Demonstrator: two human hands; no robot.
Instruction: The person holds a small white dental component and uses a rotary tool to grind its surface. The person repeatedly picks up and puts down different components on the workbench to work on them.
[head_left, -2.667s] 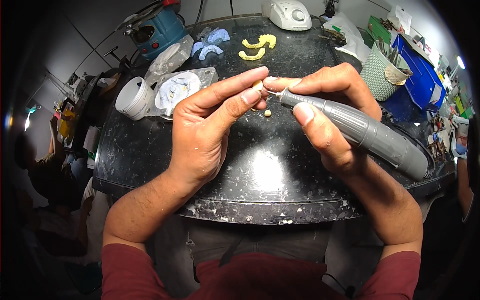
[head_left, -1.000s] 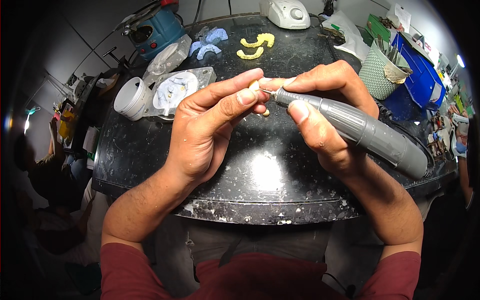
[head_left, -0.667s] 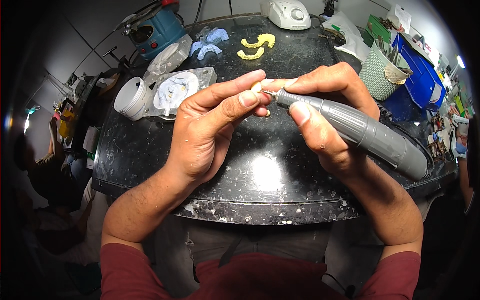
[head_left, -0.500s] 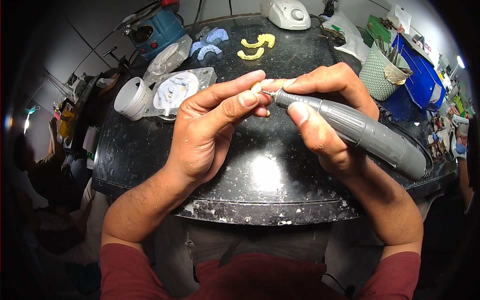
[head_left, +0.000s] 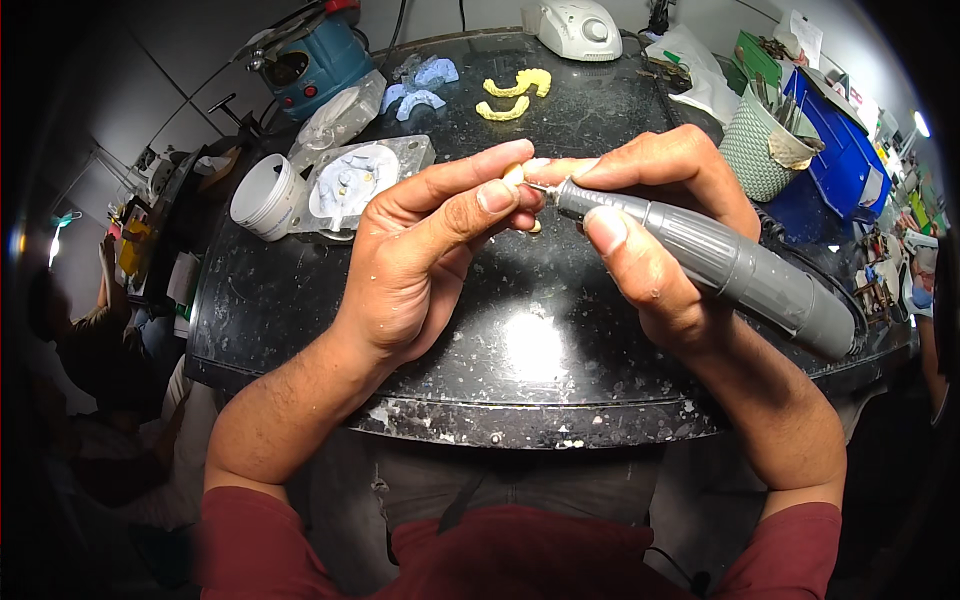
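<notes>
Grey wall [head_left: 150, 50] on the left, thin dark seams crossing it; wall at the back plainer, black cables [head_left: 399, 22] running down it. Tabletop [head_left: 290, 320] is black, glossy, scuffed, pale flecks all over, front edge worn and spattered white. Hard white glare [head_left: 533, 342] toward its front middle. Off to the left I see a dark side bench [head_left: 168, 235], cluttered, small lamp [head_left: 54, 243] lit beyond. Bright light [head_left: 921, 124] far right. Below the tabletop, deep shadow; floor unreadable from here.
</notes>
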